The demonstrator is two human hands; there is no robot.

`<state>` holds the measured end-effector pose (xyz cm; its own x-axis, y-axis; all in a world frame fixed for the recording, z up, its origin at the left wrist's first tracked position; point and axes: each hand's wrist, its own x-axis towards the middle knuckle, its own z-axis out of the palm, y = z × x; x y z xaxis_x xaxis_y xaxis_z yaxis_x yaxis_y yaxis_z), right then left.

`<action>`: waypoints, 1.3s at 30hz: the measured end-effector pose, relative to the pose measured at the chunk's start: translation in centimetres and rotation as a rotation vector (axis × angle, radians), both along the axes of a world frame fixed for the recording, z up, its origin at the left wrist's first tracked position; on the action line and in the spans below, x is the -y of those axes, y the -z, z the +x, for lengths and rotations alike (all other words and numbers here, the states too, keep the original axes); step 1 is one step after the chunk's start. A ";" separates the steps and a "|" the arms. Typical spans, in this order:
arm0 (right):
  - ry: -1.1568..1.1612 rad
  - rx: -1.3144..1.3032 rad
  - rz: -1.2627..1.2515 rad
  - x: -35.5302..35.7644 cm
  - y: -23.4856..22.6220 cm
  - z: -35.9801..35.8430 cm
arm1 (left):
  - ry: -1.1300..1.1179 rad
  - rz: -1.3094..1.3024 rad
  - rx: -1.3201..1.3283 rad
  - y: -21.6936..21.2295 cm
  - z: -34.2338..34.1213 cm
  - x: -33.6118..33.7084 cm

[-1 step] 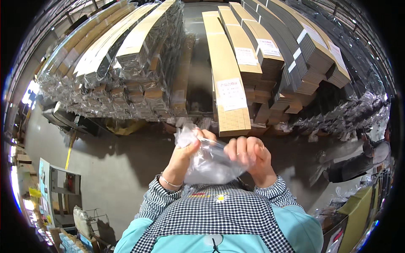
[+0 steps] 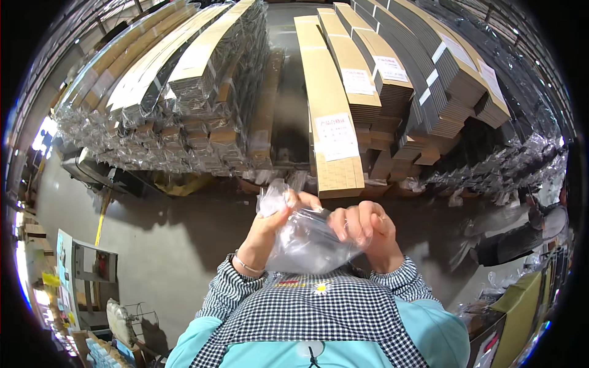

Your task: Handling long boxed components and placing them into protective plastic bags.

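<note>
In front of my chest I hold a clear plastic bag [image 2: 313, 248] between both hands. My left hand [image 2: 279, 211] is closed round its bunched part, and a crumpled end sticks up past the thumb. On the other side my right hand [image 2: 363, 224] is closed on the bag's edge with curled fingers. Between the two hands the thin plastic hangs loose and wrinkled, close to my checked apron [image 2: 319, 306]. Just beyond my hands is the near end of a long cardboard bundle [image 2: 340, 179] with a white label.
Long cardboard bundles [image 2: 362, 92] are stacked ahead on the right. More stacks, wrapped in clear film [image 2: 184, 138], stand at the left, with a narrow gap between. Grey floor [image 2: 165, 245] lies below. A person [image 2: 521, 236] is at the far right; a box-like stand [image 2: 95, 264] is at left.
The plastic between my hands has shifted a little and its lower edge sags slightly. My right fingers have moved slightly; both hands keep their grip.
</note>
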<state>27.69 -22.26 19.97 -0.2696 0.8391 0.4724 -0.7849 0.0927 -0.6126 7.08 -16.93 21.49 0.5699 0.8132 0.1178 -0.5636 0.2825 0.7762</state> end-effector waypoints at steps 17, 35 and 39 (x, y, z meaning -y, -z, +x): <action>1.259 1.165 0.696 -3.5 3.5 8.4 | -0.307 1.205 -0.842 2.7 1.5 -6.2; 1.308 1.003 0.188 -14.5 6.1 9.4 | -0.562 0.676 -0.688 6.1 7.4 -14.5; 1.340 0.995 0.065 -11.7 3.7 7.0 | -0.459 0.528 -0.563 4.9 5.9 -13.0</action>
